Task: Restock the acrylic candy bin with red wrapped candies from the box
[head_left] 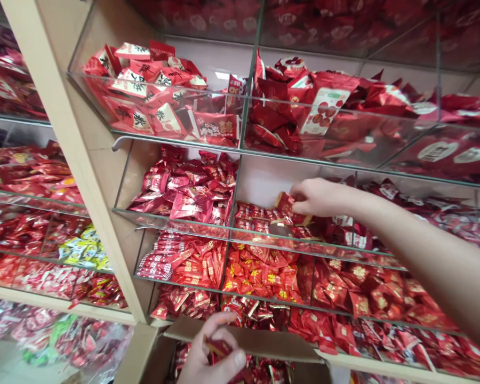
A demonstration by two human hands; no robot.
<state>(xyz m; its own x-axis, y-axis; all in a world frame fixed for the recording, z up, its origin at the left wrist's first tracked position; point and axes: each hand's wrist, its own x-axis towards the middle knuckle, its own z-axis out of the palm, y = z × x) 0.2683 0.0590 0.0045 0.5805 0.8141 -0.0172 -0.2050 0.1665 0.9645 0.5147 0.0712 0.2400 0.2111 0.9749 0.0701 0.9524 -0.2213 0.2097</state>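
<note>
My right hand [318, 196] reaches into a middle shelf compartment, fingers closed on a red-wrapped candy [285, 203] with gold edges. Just below it lie more small red candies [260, 213] behind a clear front strip. Low in view my left hand [214, 356] is curled over an open cardboard box [280, 342]. A dark red wrapped candy [218, 348] shows between its thumb and fingers. Inside the box are many similar red and gold wrapped candies [266, 370], partly hidden by the hand and the flap.
Glass-fronted shelves hold red packets: cream-labelled ones [144, 90] upper left and a cherry-printed bag [324, 111] upper right. A wooden upright [74, 144] separates a left bay with yellow packets [86, 249]. Bagged sweets [76, 341] lie lower left.
</note>
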